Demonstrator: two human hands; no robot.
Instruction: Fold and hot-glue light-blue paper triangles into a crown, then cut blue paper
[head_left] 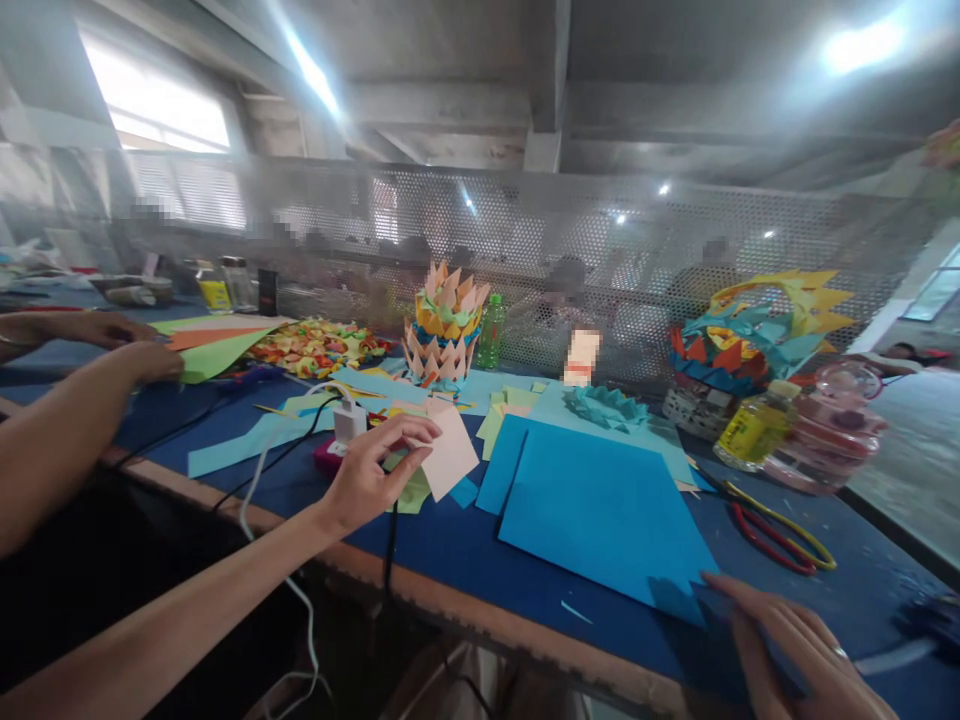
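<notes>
While the left forearm reaches diagonally up from the lower left corner, its hand (360,478) bends slightly at the wrist and pinches a pale pink paper square (452,455) between the thumb below and curled fingers above. The square sits tilted over the near part of the blue tabletop (540,592), one corner pointing down towards the front edge, just left of the large blue sheets (600,510). A white charger (349,424) stands close behind the knuckles. Lower and well to the right, the right hand (791,640) comes in from the bottom edge with its back turned upward, a ring on one finger. Its index finger stretches towards the near right corner of the blue sheets; whether the fingertip touches the paper, I cannot tell. The hand is loose, the fingers spread and not visibly grasping anything. Beyond the sheets lies a teal paper ring (607,408), and a layered paper flower (442,340) rises farther back, behind the pink square. At the left, a co-worker's hand (154,362) is beside green and orange sheets (214,350).
</notes>
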